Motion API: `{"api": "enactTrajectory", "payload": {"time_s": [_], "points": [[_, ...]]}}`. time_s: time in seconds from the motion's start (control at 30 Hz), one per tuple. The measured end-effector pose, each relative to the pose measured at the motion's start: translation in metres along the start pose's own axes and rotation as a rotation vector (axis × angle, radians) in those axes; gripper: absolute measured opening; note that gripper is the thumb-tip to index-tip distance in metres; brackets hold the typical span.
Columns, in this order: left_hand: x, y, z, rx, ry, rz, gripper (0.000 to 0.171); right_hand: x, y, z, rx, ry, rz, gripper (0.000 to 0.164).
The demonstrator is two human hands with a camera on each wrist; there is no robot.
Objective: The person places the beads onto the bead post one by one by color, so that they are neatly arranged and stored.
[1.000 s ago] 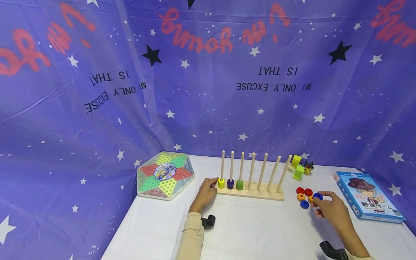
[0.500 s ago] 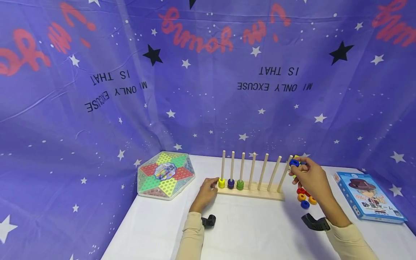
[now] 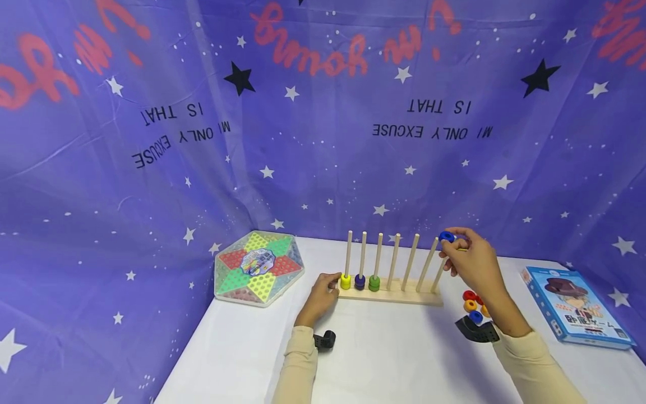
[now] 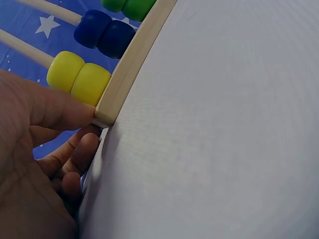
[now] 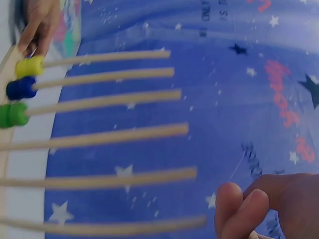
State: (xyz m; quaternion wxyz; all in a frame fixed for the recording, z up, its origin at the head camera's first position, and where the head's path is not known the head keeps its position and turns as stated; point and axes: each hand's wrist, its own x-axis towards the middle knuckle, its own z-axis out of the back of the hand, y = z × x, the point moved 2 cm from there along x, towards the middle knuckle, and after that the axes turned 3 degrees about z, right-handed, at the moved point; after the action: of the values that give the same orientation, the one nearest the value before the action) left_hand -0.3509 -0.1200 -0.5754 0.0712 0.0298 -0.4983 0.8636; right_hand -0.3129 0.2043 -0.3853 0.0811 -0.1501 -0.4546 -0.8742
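A wooden peg stand with several upright pegs stands on the table. Two yellow beads, two dark blue beads and two green beads sit on its three leftmost pegs. My left hand holds the stand's left end, fingertips at the base corner beside the yellow beads. My right hand pinches a blue bead at the height of the peg tops, close to the rightmost peg. In the right wrist view that bead is out of sight below the fingertips.
Loose red beads, orange beads and another blue bead lie right of the stand, partly under my right forearm. A blue game box lies at the right, a hexagonal Chinese checkers board at the left. A starry cloth hangs behind.
My right hand has lifted the blue bead from the loose pile and carried it up and left to the rightmost peg's top. My left hand keeps its place on the stand.
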Motion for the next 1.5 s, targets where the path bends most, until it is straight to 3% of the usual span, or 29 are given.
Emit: {"api": "enactTrajectory", "payload": {"time_s": [0.3,0.57,1.0,1.13,1.27,1.4,1.5], "points": [[0.001,0.002,-0.001,0.001,-0.015,-0.02,0.045,0.022,0.035,-0.025,0.106,0.14,0.076,0.046],[-0.003,-0.001,-0.009,0.027,-0.013,-0.006,0.046,0.026,0.034,-0.045,0.134,0.232,0.03,0.038],[0.001,-0.002,-0.011,0.06,-0.014,-0.001,0.046,0.028,0.03,-0.055,0.117,0.266,-0.004,0.044],[0.001,-0.002,-0.011,0.06,-0.017,-0.014,0.046,0.022,0.029,-0.051,0.112,0.262,-0.001,0.049],[0.001,-0.002,-0.012,0.064,-0.041,-0.033,0.045,0.012,0.029,-0.034,0.127,0.213,0.025,0.049],[0.001,-0.002,-0.007,0.059,-0.037,-0.024,0.044,-0.001,0.021,-0.005,0.152,0.096,0.027,0.046],[0.001,-0.002,-0.001,0.053,-0.02,-0.004,0.046,-0.012,-0.002,0.015,0.137,0.006,-0.014,0.047]]}}
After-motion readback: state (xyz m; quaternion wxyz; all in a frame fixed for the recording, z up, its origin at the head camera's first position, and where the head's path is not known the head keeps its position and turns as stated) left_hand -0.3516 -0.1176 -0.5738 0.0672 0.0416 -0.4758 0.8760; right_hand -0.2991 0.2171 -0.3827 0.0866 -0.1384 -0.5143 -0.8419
